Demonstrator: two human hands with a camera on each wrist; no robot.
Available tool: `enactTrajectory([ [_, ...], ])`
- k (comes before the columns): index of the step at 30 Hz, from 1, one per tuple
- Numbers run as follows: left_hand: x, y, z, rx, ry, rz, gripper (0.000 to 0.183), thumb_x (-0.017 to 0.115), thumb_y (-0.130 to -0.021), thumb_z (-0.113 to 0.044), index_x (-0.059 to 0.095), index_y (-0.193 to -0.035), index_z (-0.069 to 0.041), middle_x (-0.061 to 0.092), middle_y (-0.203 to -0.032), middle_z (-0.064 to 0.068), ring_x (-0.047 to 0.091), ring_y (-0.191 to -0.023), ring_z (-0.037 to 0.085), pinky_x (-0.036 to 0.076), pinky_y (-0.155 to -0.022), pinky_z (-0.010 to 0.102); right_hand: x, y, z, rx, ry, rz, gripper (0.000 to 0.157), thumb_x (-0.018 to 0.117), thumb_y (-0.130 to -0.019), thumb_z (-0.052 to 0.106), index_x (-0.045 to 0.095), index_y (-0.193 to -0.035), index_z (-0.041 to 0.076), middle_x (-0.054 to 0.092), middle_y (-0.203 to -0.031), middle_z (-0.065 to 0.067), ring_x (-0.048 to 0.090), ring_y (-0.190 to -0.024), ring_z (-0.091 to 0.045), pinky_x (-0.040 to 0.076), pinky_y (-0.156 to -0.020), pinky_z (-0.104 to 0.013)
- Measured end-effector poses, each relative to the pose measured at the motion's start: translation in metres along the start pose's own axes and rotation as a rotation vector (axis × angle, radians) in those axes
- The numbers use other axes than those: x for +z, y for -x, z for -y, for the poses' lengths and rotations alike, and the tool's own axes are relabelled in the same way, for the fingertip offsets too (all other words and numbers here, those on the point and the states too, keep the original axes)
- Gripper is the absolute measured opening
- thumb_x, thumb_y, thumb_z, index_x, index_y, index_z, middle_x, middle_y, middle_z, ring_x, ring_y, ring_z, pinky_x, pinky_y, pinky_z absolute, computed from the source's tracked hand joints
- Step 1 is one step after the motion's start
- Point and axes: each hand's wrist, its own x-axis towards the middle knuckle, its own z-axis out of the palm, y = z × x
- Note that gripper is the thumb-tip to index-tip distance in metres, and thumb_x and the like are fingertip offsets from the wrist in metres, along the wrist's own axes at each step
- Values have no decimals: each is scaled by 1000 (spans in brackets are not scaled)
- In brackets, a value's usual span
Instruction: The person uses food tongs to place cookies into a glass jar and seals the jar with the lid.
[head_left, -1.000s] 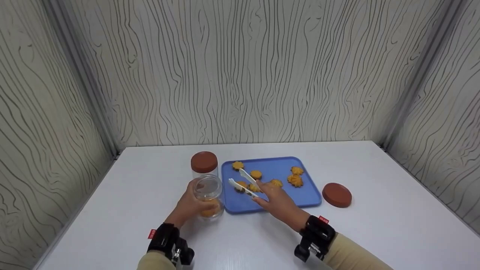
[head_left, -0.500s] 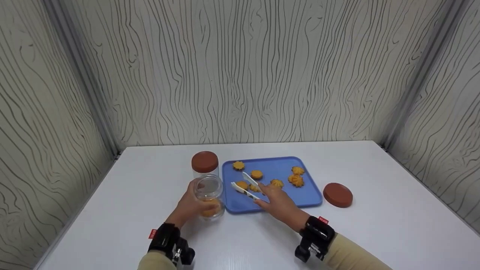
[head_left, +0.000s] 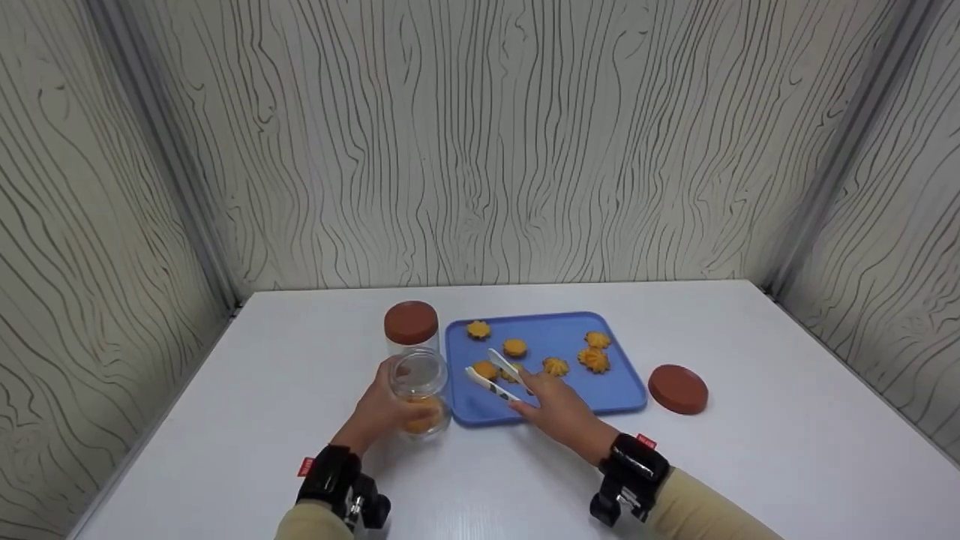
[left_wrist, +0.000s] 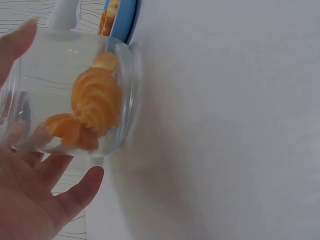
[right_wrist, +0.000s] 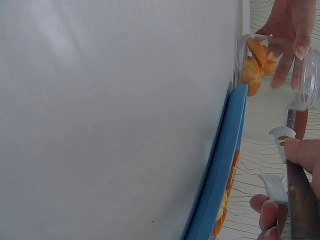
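In the head view my left hand [head_left: 382, 407] grips a clear open jar [head_left: 418, 380] standing by the tray's left edge. Inside it are several orange-brown swirled cookies [left_wrist: 97, 100], at the bottom. My right hand [head_left: 561, 414] holds white-tipped tongs [head_left: 505, 365], their arms spread apart and nothing between the tips. The tips hang over the left part of a blue tray [head_left: 476, 411]. From above, they overlap a round cookie [head_left: 486, 369]; other cookies [head_left: 556, 367] lie scattered over the tray. In the right wrist view, thumb and fingers sit on either arm of the tongs.
Behind the held jar stands a second jar with a red-brown lid [head_left: 411, 322]. A loose red-brown lid [head_left: 679, 388] lies on the white table [head_left: 757, 442], right of the tray. Wood-patterned panels [head_left: 480, 150] close in the back and sides.
My right hand's tongs have drifted slightly right and back towards me, away from the cookie at the tray's far left corner. The left hand and jar have stayed in place.
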Motion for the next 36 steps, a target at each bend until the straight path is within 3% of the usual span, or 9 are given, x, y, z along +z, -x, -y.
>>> enactTrajectory([
  [6,0,0,1,11,-5,-2,102,91,-67,-24,29,-145,-2,44,-141,20,41,-129,36,34,-106,55,2,-1,-2,-17,12,-19,57,68,-91,17,47,-130,-19,60,-90,-17,56,-82,-27,48,-68,-45],
  [11,0,-1,2,10,3,-1,102,90,-67,-23,28,-145,-1,43,-141,20,41,-129,37,34,-106,55,4,-2,-3,23,20,-17,57,68,-91,18,48,-132,-16,60,-91,-16,49,-76,-20,45,-64,-40],
  [24,1,0,1,-4,-4,-1,102,90,-67,-25,28,-145,-3,43,-142,19,41,-129,37,34,-106,56,8,-9,-4,102,47,-1,56,70,-89,16,50,-131,-13,57,-87,-13,50,-73,-20,47,-62,-39],
  [36,-1,3,1,22,8,3,103,91,-66,-19,28,-145,-1,44,-140,20,41,-129,38,33,-106,56,14,-16,-5,94,97,-3,53,71,-88,15,52,-129,-12,59,-89,-16,55,-74,-22,50,-63,-42],
])
